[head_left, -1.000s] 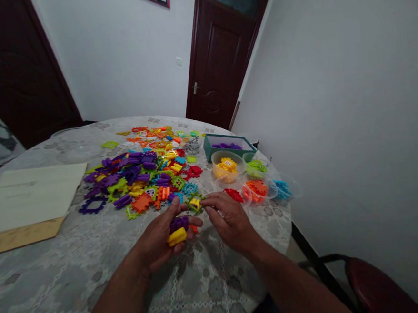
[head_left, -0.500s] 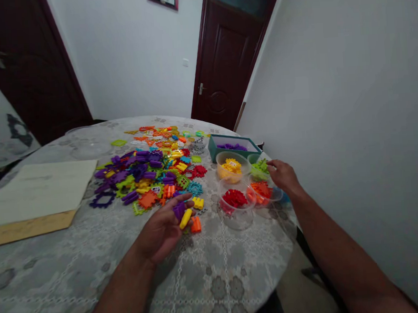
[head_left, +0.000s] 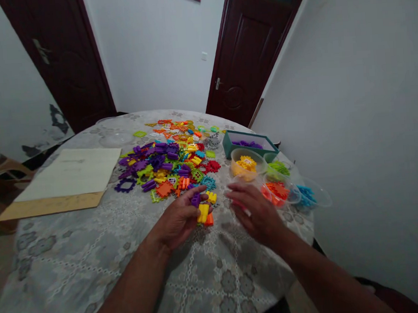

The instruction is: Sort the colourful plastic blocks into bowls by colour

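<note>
My left hand (head_left: pixel 179 217) is closed around a purple plastic building piece (head_left: pixel 195 200) and a yellow plastic building piece (head_left: pixel 203 213), in front of the heap. Just below its fingertips an orange piece (head_left: pixel 209 220) lies on the cloth, and another yellow piece (head_left: pixel 211 197) lies beyond them. Facing it from the right, my right hand (head_left: pixel 256 214) has its fingers apart and nothing visible in them. It hides most of a bowl of red pieces. Behind the left hand spreads a mixed heap of gear-edged building pieces (head_left: pixel 159 162), mostly purple at the near left.
Clear bowls hold yellow (head_left: pixel 245 163), lime green (head_left: pixel 277 169), orange (head_left: pixel 277 190) and blue pieces (head_left: pixel 306 195). Behind them stands a green box (head_left: pixel 271 149) with purple pieces. A paper sheet on cardboard (head_left: pixel 74 173) lies at left. The round table's edge (head_left: pixel 301 245) curves past on the right.
My right hand has come left and nearer, from the lime green bowl to the red one. The yellow piece in my left hand has turned. The view has swung slightly left.
</note>
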The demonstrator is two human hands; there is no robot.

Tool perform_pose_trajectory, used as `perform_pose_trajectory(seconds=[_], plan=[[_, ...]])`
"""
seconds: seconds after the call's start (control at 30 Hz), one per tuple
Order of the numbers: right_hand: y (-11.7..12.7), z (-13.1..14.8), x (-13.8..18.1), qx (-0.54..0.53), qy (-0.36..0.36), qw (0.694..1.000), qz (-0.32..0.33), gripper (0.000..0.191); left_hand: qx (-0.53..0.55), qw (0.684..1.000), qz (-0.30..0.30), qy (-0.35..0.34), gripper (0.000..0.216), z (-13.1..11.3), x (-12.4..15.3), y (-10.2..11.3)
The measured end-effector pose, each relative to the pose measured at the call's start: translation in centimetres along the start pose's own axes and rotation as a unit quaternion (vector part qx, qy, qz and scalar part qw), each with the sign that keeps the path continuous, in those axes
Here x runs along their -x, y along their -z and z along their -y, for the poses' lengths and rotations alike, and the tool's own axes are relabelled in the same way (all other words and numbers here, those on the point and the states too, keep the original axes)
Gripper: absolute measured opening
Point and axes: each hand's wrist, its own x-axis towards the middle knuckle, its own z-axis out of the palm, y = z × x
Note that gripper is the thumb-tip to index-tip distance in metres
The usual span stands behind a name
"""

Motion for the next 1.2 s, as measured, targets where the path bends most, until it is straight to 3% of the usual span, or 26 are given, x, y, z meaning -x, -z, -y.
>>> perform_pose_trajectory(seconds=[0.07, 0.17, 0.63, 0.8, 0.93, 1.03, 1.1, 1.2], plan=[[-2.0, 3.1, -0.1, -0.018, 0.037, 0.998, 0.042, 0.04, -0.009, 1.0, 0.013, 0.001, 0.073, 0.1, -0.1, 0.2], [-4.0, 4.7, -0.7, -0.015, 0.05, 0.997, 0.05, 0.037, -0.021, 1.0, 0.019, 0.002, 0.071, 0.2, -0.1, 0.4], [-3.1, 2.3, -1.0, -0.018, 0.089, 0.995, 0.031, 0.024, 0.006, 0.998, 0.057, 0.014, 0.065, 0.1, 0.2, 0.4], [0.1, -2.3, -3.4, 0.033, -0.037, 0.998, -0.024, 0.018, -0.026, 1.0, 0.001, -0.012, 0.067, 0.0, -0.2, 0.4], [2.0, -8.7, -5.6, 0.14, -0.154, 0.977, -0.054, 0.02, -0.055, 0.998, -0.011, -0.015, 0.06, 0.0, -0.2, 0.3], [2.7, -12.1, -6.2, 0.187, -0.198, 0.961, -0.048, 0.022, -0.082, 0.997, -0.012, -0.006, 0.056, 0.1, -0.2, 0.3], [2.9, -12.8, -6.0, 0.197, -0.207, 0.957, -0.057, 0.024, -0.1, 0.995, -0.011, -0.003, 0.058, 0.1, -0.2, 0.3], [3.1, -11.5, -5.2, 0.185, -0.196, 0.959, -0.084, 0.027, -0.129, 0.992, -0.011, -0.004, 0.062, 0.2, -0.2, 0.2]])
